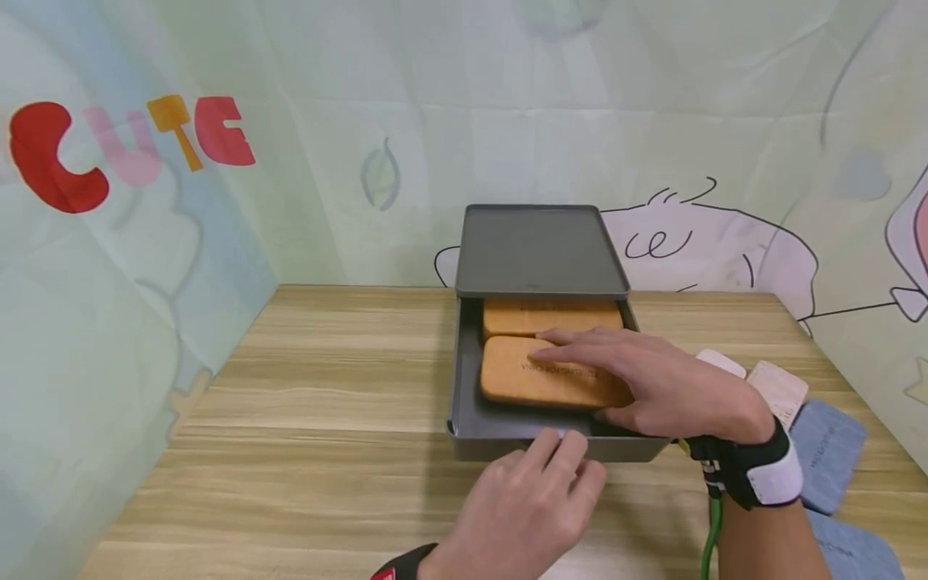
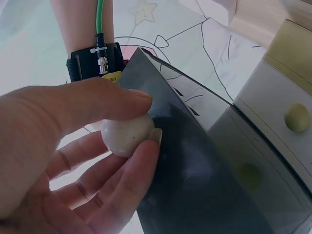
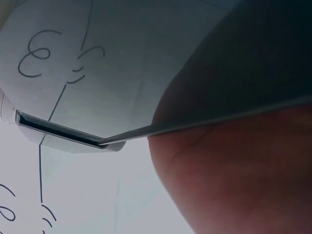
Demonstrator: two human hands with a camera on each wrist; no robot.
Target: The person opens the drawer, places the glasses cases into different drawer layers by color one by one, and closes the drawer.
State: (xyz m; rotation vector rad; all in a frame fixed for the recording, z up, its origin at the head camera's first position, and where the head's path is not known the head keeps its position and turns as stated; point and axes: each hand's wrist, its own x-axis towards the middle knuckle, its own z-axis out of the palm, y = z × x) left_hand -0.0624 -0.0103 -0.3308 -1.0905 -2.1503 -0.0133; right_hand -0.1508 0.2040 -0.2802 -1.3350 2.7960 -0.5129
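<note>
Pinching the small round white knob [image 2: 127,134] between thumb and fingertips, my left hand [image 1: 532,499] has hold of the dark grey, box-shaped drawer [image 1: 482,447] at its front. My right hand [image 1: 652,379] reaches in over that wall and rests on a matte orange block with rounded corners and small dark letters [image 1: 532,385]. The fingers lie across its top and the thumb is down by its near edge, but I can't tell if they squeeze it or just touch. The block is inside the drawer, under my right fingers and just past my left hand. Behind it, past my right fingertips, is another orange rounded block [image 1: 547,312], partly hidden under the flat grey top with a raised edge [image 1: 540,246]. My guess is that the block is light, not very slippery, and maybe a bit soft, like a sponge. I'd take hold across its short way, thumb on the near side and fingers on the far side, because a pinch at one end could let it tip. The knob looks hard and smooth, so fingers could slide off it. Out past my right wrist, two blue rounded slabs [image 1: 826,455] lie on the pale wooden table [image 1: 326,435].
</note>
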